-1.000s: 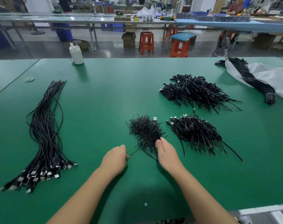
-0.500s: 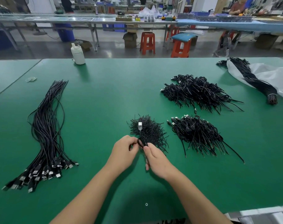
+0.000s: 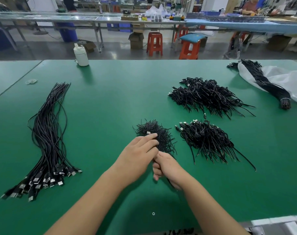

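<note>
The left hand point(image 3: 139, 150) has slid up past the right hand point(image 3: 167, 167). Both sets of fingers point(image 3: 151, 136) grip the thin black cable with a silver plug point(image 3: 148, 132), now folded short between them, so tying probably comes next.

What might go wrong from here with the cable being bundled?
1. The cable is held only by the left hand near its plug and the right hand lower down; a loosened grip may let it spring open.
2. Both hands work right at the pile of ties, so loose ties may snag in the cable.
3. The bundled cables lie close to the right; a sweeping wrist might scatter them.
</note>
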The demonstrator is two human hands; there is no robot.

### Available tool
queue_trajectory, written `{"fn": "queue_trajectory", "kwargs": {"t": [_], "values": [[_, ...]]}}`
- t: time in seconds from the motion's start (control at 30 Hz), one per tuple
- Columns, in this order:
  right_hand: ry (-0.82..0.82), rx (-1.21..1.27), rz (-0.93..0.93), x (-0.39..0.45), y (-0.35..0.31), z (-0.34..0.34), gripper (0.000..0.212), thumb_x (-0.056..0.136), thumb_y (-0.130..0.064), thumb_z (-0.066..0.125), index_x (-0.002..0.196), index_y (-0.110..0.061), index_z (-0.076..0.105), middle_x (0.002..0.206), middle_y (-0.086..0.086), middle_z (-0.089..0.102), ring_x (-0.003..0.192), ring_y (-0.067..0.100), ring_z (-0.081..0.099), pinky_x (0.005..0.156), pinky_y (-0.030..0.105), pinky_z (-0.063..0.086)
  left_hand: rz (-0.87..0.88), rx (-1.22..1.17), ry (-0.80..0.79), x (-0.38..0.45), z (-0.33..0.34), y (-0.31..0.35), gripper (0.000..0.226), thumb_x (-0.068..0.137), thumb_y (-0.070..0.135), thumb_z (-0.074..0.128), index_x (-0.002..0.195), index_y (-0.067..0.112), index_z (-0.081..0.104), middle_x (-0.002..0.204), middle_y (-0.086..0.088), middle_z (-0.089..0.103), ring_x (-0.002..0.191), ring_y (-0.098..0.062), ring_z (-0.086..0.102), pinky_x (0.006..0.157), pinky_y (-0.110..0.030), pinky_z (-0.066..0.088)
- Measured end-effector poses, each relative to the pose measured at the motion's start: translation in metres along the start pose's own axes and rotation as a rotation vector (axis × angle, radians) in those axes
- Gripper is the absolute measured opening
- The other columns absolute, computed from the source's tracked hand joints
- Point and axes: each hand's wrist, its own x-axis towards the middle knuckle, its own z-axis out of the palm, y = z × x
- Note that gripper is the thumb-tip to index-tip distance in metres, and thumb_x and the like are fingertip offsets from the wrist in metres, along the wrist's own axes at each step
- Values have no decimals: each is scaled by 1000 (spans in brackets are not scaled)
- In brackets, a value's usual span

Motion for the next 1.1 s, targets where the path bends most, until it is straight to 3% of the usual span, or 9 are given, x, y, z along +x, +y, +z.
{"fn": "queue_trajectory", "kwargs": {"t": [0.1,0.2,0.37,0.5,0.57,0.67,0.83,0.97,1.1], "values": [[-49,52,7,-2,-1,-4,29,106,-27,36,82,-15,47,58,-3,26,49,16,22,46,29,39,-113,-150,-67,1,-2,-5,20,79,-3,60,91,12,65,108,1,71,112,-19,64,106,-35,41],[-53,74,-5,-2,-1,-4,28,105,-27,35,82,-15,48,59,-3,24,49,16,20,45,27,37,-290,-173,-39,1,0,-2,10,86,9,58,87,18,60,82,9,65,79,-18,60,85,-35,39],[-17,27,-48,-5,3,-1,32,107,-31,32,85,-14,49,58,-6,26,50,15,22,45,28,32,-562,-344,-16,4,5,3,14,91,12,56,83,24,54,74,16,54,72,-14,49,75,-34,38],[105,-561,-204,-6,-2,-2,33,104,-37,38,74,-24,44,61,-10,42,56,10,38,55,32,31,-833,-606,-78,4,6,1,19,93,15,59,79,26,56,73,11,63,70,-8,55,68,-22,44],[121,-838,-276,-9,-3,-4,34,104,-39,37,74,-23,36,65,-7,44,64,18,43,59,37,31,-916,-674,-168,6,4,-4,21,93,15,61,75,27,58,67,11,60,64,-8,52,63,-23,42],[153,-1043,-393,-13,-3,-5,31,105,-40,33,78,-24,32,70,-7,42,68,25,44,62,38,31,-995,-767,-282,9,1,-10,19,91,14,63,75,23,62,60,8,56,60,-13,48,61,-25,40],[227,-1227,-589,-18,-5,-4,26,105,-35,37,93,-19,53,80,-1,56,69,28,56,62,40,42,-1092,-994,-324,6,-4,-15,11,88,14,69,77,17,71,65,2,64,62,-12,50,62,-24,40],[284,-1311,-700,-19,-3,-3,25,100,-32,46,86,-17,61,68,-2,62,57,24,58,50,35,41,-1090,-944,-303,3,-3,-18,17,84,27,77,74,13,73,65,0,65,61,-12,48,63,-27,38],[326,-1449,-720,-16,-6,-5,26,94,-32,59,71,-20,56,54,-4,57,44,21,54,43,28,32,-1034,-879,-317,4,-3,-17,34,92,41,65,70,18,76,62,0,67,59,-12,47,64,-29,40]]}}
